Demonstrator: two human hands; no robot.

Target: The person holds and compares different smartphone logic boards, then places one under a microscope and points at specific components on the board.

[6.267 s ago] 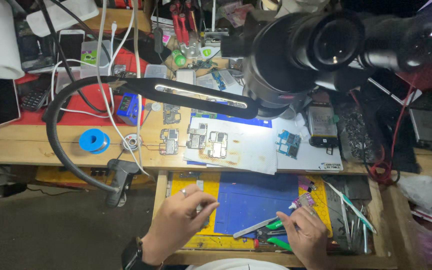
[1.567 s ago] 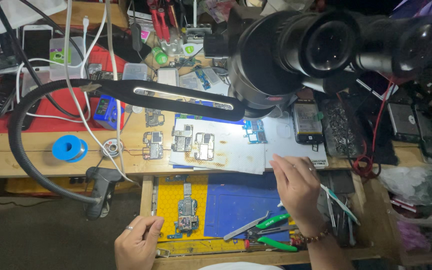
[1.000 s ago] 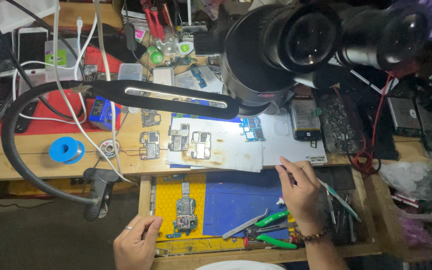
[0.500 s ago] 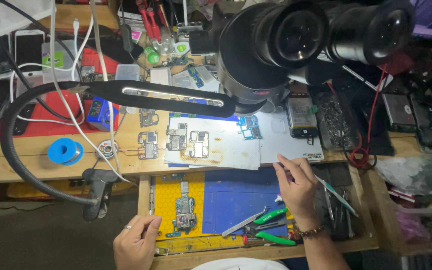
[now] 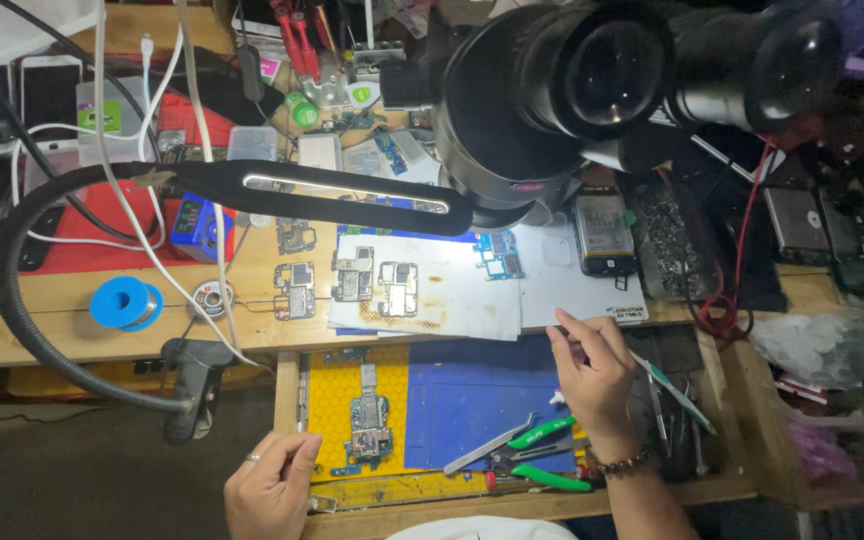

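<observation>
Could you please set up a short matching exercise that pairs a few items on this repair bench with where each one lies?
Things:
1. blue spool
2. green-handled pliers
3. circuit board
4. right hand

Places:
A. on the yellow mat in the drawer
B. on the wooden bench, far left
C. at the drawer's back edge, beside the tweezers
D. on the blue mat's front edge

Pairs: 1-B, 2-D, 3-A, 4-C
</observation>
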